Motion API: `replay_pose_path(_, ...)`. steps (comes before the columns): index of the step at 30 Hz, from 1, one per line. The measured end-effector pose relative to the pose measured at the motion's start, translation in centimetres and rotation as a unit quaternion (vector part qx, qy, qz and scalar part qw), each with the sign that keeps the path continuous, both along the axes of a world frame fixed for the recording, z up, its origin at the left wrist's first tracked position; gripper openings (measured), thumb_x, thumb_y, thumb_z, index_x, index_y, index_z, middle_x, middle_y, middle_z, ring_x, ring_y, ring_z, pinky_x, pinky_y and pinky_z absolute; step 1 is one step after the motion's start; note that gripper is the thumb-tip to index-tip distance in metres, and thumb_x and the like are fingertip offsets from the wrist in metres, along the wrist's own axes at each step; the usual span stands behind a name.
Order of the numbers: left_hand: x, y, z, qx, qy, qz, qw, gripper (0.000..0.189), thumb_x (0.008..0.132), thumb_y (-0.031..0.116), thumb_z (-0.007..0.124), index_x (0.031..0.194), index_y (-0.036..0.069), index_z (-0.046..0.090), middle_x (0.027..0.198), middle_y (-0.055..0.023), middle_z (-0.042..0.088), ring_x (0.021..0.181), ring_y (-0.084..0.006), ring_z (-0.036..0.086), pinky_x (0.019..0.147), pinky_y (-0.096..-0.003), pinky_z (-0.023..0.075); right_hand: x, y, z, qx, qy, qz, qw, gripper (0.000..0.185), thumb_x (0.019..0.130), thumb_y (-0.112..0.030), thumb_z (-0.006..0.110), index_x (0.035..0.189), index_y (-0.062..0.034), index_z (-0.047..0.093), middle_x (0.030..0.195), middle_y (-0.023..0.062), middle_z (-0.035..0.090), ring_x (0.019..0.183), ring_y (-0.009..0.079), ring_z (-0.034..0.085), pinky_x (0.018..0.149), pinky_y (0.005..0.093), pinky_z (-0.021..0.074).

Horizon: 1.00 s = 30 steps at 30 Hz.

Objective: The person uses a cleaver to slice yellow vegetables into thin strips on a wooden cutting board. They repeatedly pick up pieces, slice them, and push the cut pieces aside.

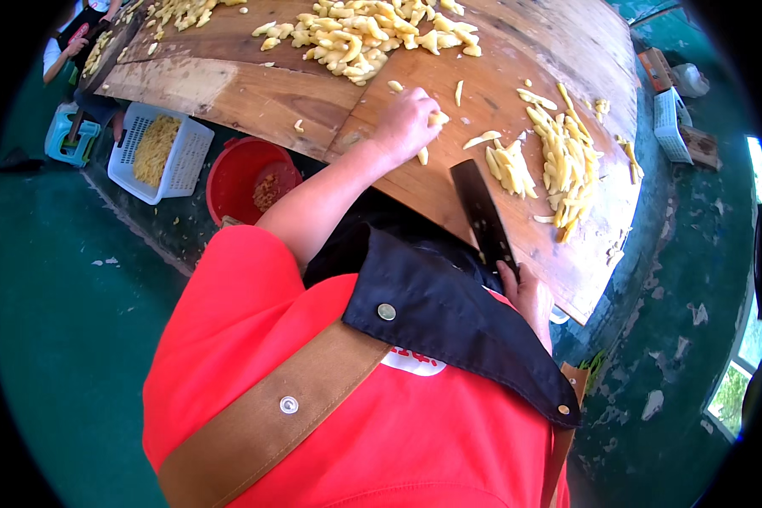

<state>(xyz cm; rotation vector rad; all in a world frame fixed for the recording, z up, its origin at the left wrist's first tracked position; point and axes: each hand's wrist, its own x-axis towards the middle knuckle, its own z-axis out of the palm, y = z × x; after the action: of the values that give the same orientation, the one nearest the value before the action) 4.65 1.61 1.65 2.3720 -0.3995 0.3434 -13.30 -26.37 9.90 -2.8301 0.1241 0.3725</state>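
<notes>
My left hand (409, 124) is closed around a small pale yellow root piece (438, 119), which looks like peeled ginger, above the wooden cutting board (413, 190). Down by the board's front edge, my right hand (530, 295) grips the handle of a dark, broad-bladed knife (482, 203). Its blade points away from me, over the edge of the board. Cut strips lie to the right in a small pile (511, 168) and a larger pile (568, 162). A few loose pieces surround my left hand, among them one short strip (423, 155) just below it.
A heap of uncut root pieces (368, 32) covers the table's far side. Below its left edge stand a white plastic basket (187, 159) of yellow shreds and a red bucket (225, 184) with scraps. Another person (79, 38) is at far left. A cardboard box (655, 68) and crate (670, 127) sit right.
</notes>
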Motion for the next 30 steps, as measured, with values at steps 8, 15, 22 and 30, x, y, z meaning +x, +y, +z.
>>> replay_pose_path(8, -7.1, -5.2, -2.4, -0.042, -0.115, -0.202, 0.972, 0.023, 0.074, 0.002, 0.069, 0.097, 0.002, 0.065, 0.096, -0.0098, 0.059, 0.095, -0.0276, 0.058, 0.084, -0.0355, 0.0504, 0.6, -2.2, 0.3, -0.012, -0.04, -0.022, 0.999, 0.037, 0.094, -0.039, 0.061, 0.081, -0.0038, 0.062, 0.074, 0.0218, 0.065, 0.07, 0.0419, 0.064, 0.062, 0.0501, 0.0479)
replay_pose_path(15, -7.6, -4.8, -2.2, -0.028, -0.165, -0.166, 0.972, 0.021, 0.075, 0.003, 0.062, 0.094, 0.002, 0.068, 0.093, -0.0093, 0.061, 0.091, -0.0266, 0.058, 0.081, -0.0355, 0.0502, 0.4, -2.4, 0.8, -0.046, -0.088, 0.034, 0.994, 0.031, 0.093, -0.035, 0.063, 0.082, -0.0057, 0.062, 0.08, 0.0172, 0.067, 0.07, 0.0379, 0.065, 0.061, 0.0487, 0.0483)
replay_pose_path(22, -7.7, -4.7, -2.4, -0.022, -0.17, -0.159, 0.972, 0.021, 0.075, 0.004, 0.061, 0.094, 0.003, 0.068, 0.096, -0.0091, 0.061, 0.091, -0.0262, 0.058, 0.082, -0.0353, 0.0494, 1.2, -2.5, 1.5, -0.028, -0.087, 0.064, 0.994, 0.031, 0.094, -0.035, 0.062, 0.086, -0.0055, 0.061, 0.084, 0.016, 0.067, 0.073, 0.0375, 0.066, 0.063, 0.0477, 0.049)
replay_pose_path(30, -7.7, -4.7, -2.6, -0.026, -0.171, -0.153, 0.973, 0.019, 0.074, 0.004, 0.06, 0.093, 0.002, 0.067, 0.095, -0.0092, 0.061, 0.093, -0.0265, 0.059, 0.082, -0.0348, 0.0493, 1.8, -2.2, -0.6, -0.055, -0.068, 0.065, 0.994, 0.034, 0.095, -0.037, 0.06, 0.084, -0.0051, 0.059, 0.085, 0.0175, 0.067, 0.072, 0.0402, 0.065, 0.062, 0.0495, 0.049)
